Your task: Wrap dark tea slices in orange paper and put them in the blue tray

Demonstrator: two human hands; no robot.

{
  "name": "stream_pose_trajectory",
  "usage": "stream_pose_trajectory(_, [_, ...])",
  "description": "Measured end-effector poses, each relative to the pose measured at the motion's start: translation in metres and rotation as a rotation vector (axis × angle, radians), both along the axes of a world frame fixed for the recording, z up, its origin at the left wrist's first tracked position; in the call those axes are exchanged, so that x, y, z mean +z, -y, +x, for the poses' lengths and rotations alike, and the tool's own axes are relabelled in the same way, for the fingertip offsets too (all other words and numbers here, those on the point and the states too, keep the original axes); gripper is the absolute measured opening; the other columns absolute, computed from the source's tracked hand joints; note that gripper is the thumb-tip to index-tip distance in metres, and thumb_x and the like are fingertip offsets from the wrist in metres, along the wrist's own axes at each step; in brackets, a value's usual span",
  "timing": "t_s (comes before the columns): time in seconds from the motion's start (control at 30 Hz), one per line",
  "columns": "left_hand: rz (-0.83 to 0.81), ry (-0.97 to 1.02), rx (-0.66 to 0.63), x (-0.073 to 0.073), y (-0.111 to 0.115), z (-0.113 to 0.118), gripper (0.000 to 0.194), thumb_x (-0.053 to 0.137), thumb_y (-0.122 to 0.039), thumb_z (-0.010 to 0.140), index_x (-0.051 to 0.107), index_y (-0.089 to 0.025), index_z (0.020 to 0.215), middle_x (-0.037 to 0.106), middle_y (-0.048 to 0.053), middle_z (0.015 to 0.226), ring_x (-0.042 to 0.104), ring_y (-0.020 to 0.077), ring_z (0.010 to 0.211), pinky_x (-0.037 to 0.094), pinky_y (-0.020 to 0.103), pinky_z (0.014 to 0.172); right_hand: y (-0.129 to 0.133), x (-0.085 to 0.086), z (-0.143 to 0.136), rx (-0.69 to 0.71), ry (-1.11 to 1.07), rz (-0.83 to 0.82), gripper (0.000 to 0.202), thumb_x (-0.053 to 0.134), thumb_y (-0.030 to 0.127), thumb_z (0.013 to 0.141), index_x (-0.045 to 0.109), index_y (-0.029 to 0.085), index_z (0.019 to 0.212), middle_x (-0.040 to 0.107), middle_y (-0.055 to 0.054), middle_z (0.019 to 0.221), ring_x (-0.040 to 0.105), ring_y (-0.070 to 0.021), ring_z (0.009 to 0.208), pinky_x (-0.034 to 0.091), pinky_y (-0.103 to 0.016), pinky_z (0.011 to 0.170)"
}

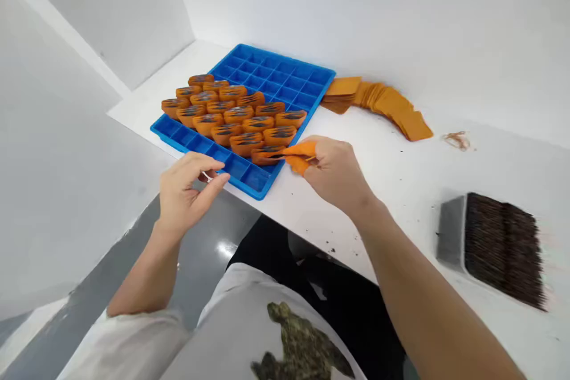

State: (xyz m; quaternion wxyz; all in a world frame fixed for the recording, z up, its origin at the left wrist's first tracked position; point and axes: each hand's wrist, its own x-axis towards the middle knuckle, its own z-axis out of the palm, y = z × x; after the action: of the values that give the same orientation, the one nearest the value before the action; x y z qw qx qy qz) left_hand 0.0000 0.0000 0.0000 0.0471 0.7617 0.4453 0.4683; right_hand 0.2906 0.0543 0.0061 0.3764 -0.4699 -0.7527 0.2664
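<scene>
A blue compartment tray [262, 195] lies on the white table. Bundles of folded orange packets [208, 124], dark along their top edges, stand in rows in many of its cells. My right hand [336, 169], with orange coverings on its thumb and index finger, pinches the edge of an orange packet bundle [266, 156] at the tray's near right corner. Over the tray's front edge is my left hand [184, 190], its thumb and index finger apart. A thin white thing [207, 176] shows among its fingers; I cannot make out what it is.
Flat orange packets [392, 108] lie fanned out behind the tray, to its right. Farther right is a small tangle of thin brownish bands [458, 141]. A clear container [452, 234] of dark, thin strands stands near the right side. Dark crumbs dot the table [378, 142].
</scene>
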Motion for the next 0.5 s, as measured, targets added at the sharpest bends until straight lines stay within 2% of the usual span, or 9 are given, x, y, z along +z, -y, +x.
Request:
stream_pose_trajectory(0.2, [-0.033, 0.014, -0.029, -0.009, 0.001, -0.010, 0.003, 0.081, -0.019, 0.097, 0.079, -0.021, 0.098, 0.078, 0.001, 0.087, 0.071, 0.0134, 0.073, 0.058, 0.025, 0.065, -0.003, -0.007, -0.019, -0.037, 0.119, 0.029, 0.022, 0.069, 0.021, 0.097, 0.089, 0.026, 0.104, 0.082, -0.005, 0.101, 0.075, -0.0226, 0.088, 0.058, -0.038, 0.082])
stream_pose_trajectory(0.5, [-0.055, 0.062, -0.057, -0.016, 0.005, -0.019, 0.005, 0.081, -0.017, 0.096, 0.079, -0.021, 0.095, 0.079, 0.000, 0.086, 0.072, 0.0136, 0.073, 0.059, 0.025, 0.066, -0.009, -0.023, -0.030, -0.173, 0.412, 0.150, 0.030, 0.059, 0.026, 0.104, 0.089, 0.024, 0.109, 0.082, -0.008, 0.102, 0.075, -0.0275, 0.094, 0.058, -0.042, 0.082])
